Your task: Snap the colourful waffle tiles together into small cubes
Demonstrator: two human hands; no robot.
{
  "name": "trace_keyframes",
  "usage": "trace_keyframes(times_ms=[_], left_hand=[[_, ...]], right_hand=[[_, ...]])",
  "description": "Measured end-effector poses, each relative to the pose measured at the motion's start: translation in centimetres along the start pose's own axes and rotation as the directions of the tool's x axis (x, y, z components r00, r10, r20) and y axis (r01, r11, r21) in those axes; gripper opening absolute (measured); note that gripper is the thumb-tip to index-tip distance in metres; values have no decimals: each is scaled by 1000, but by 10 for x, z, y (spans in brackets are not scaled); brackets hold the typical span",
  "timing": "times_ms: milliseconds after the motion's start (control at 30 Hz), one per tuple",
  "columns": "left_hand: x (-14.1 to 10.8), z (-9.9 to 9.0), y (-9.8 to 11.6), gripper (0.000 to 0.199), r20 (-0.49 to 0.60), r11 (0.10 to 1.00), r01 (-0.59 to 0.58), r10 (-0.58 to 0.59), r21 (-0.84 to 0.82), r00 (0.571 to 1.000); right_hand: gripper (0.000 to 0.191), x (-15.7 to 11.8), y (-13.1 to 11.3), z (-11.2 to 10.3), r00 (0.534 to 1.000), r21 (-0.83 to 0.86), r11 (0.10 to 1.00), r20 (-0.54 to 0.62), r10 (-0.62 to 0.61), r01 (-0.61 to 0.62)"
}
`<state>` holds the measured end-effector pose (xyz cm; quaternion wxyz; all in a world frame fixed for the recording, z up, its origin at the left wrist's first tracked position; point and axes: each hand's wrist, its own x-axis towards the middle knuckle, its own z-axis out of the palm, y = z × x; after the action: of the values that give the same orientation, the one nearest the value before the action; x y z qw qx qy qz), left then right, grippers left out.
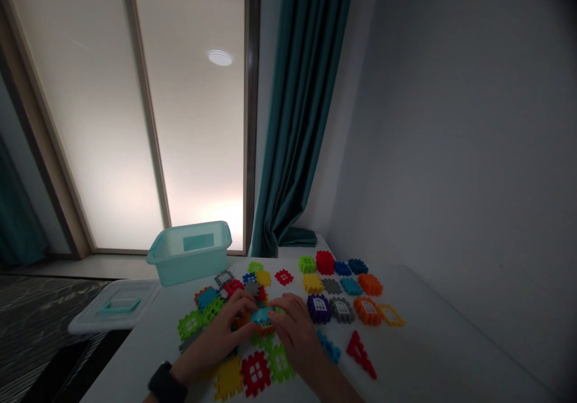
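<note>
Near the middle of the pile, a blue interlocking tile (261, 315) with toothed edges lies between my two hands, with orange showing beneath it. My left hand (228, 325) comes from the left, its thumb and fingers bent round the tile's near and far sides. On the other side, the fingertips of my right hand (295, 331) press against it. Around my hands lie loose tiles: a red window tile (256, 373), a yellow tile (228, 378), a green window tile (280, 364) and a green tile (190, 325). My fingers partly hide the pieces beneath.
Tiles grouped by colour stand at the right, among them a red stack (325, 262), a purple stack (319, 309) and an orange stack (368, 310). A red triangle (360, 355) lies nearer. At the back left are a teal bin (192, 271) and its lid (115, 305).
</note>
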<state>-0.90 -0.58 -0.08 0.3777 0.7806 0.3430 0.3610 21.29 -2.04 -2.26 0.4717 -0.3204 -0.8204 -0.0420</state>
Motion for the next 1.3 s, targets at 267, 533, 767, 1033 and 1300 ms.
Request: trace_keyframes(times_ms=[267, 533, 767, 1033, 1300], left_hand=[[3, -1, -12, 36, -183, 975, -76, 116, 210, 976], [3, 1, -25, 40, -197, 947, -90, 157, 310, 968], [3, 0, -22, 39, -197, 950, -84, 148, 301, 969], [4, 3, -8, 27, -199, 990, -24, 52, 139, 979], [9, 3, -10, 45, -126, 999, -8, 12, 33, 992]], right_hand=[[16, 1, 0, 2, 997, -68, 995, 27, 70, -68], [21, -1, 1, 4, 997, -92, 994, 29, 68, -65], [21, -1, 4, 6, 998, -97, 994, 24, 62, -59], [18, 6, 5, -6, 999, -98, 995, 50, -16, 20], [16, 5, 4, -1, 993, 27, 992, -20, 121, -120]])
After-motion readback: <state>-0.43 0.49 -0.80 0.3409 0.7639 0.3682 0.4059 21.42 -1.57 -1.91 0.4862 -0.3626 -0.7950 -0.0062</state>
